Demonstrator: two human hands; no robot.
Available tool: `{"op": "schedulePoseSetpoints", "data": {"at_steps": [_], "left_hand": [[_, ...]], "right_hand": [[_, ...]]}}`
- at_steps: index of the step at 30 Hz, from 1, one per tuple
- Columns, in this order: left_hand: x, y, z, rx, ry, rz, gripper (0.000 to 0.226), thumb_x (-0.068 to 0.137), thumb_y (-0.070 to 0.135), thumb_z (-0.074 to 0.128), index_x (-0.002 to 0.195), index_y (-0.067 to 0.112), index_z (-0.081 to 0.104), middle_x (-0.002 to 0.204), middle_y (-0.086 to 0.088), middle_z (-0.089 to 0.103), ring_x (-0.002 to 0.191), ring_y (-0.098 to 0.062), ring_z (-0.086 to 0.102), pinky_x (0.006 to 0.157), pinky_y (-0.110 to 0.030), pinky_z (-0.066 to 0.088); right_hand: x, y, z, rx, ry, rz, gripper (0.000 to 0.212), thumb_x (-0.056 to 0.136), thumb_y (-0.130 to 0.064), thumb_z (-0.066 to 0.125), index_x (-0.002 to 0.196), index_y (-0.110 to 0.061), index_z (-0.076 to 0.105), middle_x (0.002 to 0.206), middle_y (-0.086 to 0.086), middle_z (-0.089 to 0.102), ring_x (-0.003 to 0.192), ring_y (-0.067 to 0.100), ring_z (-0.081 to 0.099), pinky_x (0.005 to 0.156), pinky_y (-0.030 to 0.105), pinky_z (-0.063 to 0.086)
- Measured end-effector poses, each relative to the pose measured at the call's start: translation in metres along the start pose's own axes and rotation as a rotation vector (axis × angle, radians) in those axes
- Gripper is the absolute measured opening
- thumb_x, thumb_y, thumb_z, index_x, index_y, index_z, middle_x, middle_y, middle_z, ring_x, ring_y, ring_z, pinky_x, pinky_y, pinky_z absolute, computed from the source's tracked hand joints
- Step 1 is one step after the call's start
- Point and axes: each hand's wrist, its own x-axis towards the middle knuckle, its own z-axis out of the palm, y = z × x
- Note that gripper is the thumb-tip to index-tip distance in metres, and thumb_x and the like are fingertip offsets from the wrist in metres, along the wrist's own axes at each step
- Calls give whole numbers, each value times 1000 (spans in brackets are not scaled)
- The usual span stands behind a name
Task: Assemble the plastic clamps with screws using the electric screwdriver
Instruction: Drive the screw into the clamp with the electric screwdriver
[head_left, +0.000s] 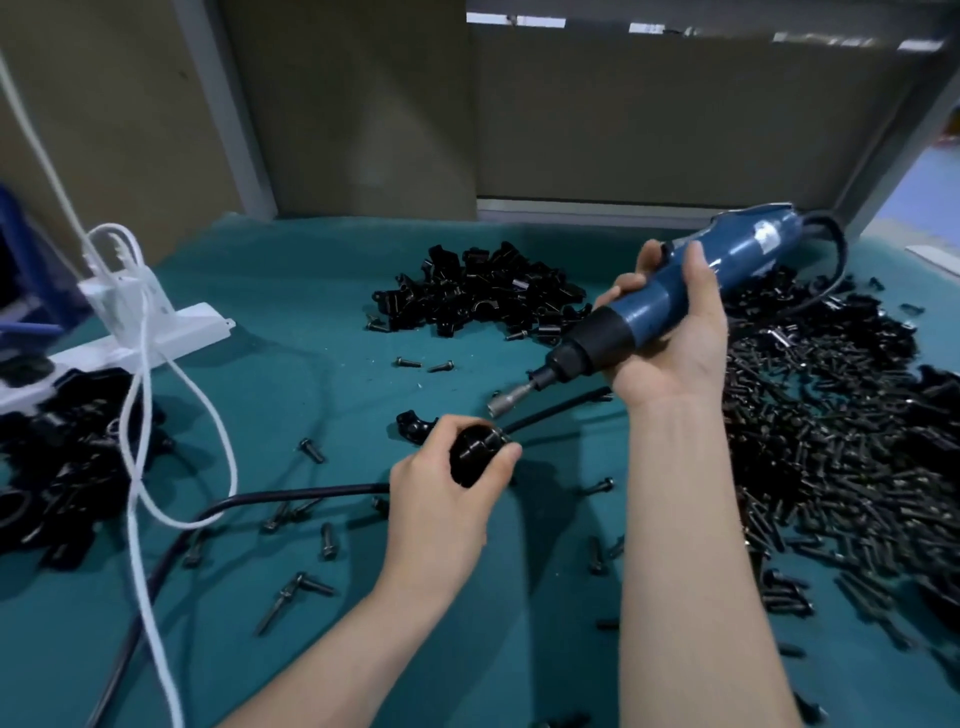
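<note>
My left hand (441, 499) is wrapped around 1 black plastic clamp (475, 452), held just above the green mat (311, 291). My right hand (670, 338) grips the blue electric screwdriver (660, 306) mid-barrel, socket tip just beside the clamp. The clamp looks light, stiff and glossy, probably slippery, so I'd hold it by the sides.

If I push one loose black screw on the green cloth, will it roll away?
Probably only in a short curve, since the screw has a head wider than its shank. The green cloth looks soft, so it likely slows sliding. Being small, it should flick easily.
</note>
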Motion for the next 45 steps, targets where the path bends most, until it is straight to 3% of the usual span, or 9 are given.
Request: {"op": "schedulePoseSetpoints", "data": {"at_steps": [2, 4, 8, 10, 16, 21, 26, 37, 45], "left_hand": [[1, -1, -1, 9, 11, -1, 18, 82, 27, 74, 77, 33, 57, 54, 11, 57, 32, -11, 44, 34, -16, 35], [1, -1, 0, 22, 15, 2, 18, 82, 27, 74, 77, 34, 58, 54, 14, 57, 32, -11, 45, 36, -15, 35], [2, -2, 0, 45, 26, 0, 19, 82, 27, 74, 76, 34, 58, 54, 14, 57, 32, -12, 45, 37, -15, 35], [3, -3, 0, 50, 23, -10, 19, 81, 27, 74, 75, 35, 58, 57, 14, 59, 34, -9, 44, 38, -15, 35], [2, -1, -1, 33, -15, -26, 22, 79, 21, 76, 72, 34, 60, 55, 14, 59, 33, -6, 40, 34, -14, 33], [-1, 1, 1, 55, -38, -36, 19, 78, 17, 76, 71, 27, 61, 56, 8, 58, 34, -8, 43, 34, -15, 36], [-3, 2, 1, 66, -66, -19, 19, 78, 16, 76, 72, 26, 61, 58, 6, 59, 36, -9, 49, 34, -14, 38], [-4, 2, 0, 64, -106, -43, 19, 79, 23, 76, 73, 32, 61, 60, 11, 62, 36, -17, 59, 37, -15, 41], [-4, 4, -1, 85, -151, -58, 15, 79, 30, 75, 75, 33, 61, 59, 9, 60, 35, -17, 59, 34, -24, 40]], "right_hand": [[-1, -1, 3, -40, 18, -21, 10, 94, -21, 60, 92, -12, 58, 75, -2, 65, 53, 9, 52, 56, 21, 48], [-2, -4, 3, -86, 28, -38, 19, 94, -24, 61, 82, -11, 67, 75, -3, 67, 50, 9, 52, 54, 20, 47], [-3, -13, -7, -97, 9, -46, 46, 93, -51, 51, 115, -11, 59, 105, 5, 68, 62, 18, 56, 62, 27, 48], [-2, -17, -10, -131, -15, -55, 50, 97, -49, 46, 124, -8, 56, 111, 6, 67, 70, 21, 63, 69, 32, 52], [-4, -15, -6, -216, -81, -134, 22, 93, -37, 56, 100, -16, 58, 88, -4, 67, 62, 11, 63, 52, 22, 52], [-6, -24, -18, -177, 44, -173, 20, 88, -37, 63, 93, -18, 59, 83, -6, 67, 71, 12, 67, 57, 22, 51], [-6, -31, -25, -164, 117, -156, 25, 90, -43, 60, 86, -19, 55, 80, -6, 64, 52, 8, 55, 50, 20, 45], [-4, -22, -22, -102, 78, -108, 24, 91, -41, 60, 85, -19, 54, 80, -6, 62, 47, 7, 48, 49, 20, 44], [-4, -20, -21, -97, 30, -123, 12, 93, -31, 55, 89, -20, 54, 80, -8, 59, 46, 5, 46, 48, 18, 43]]}}
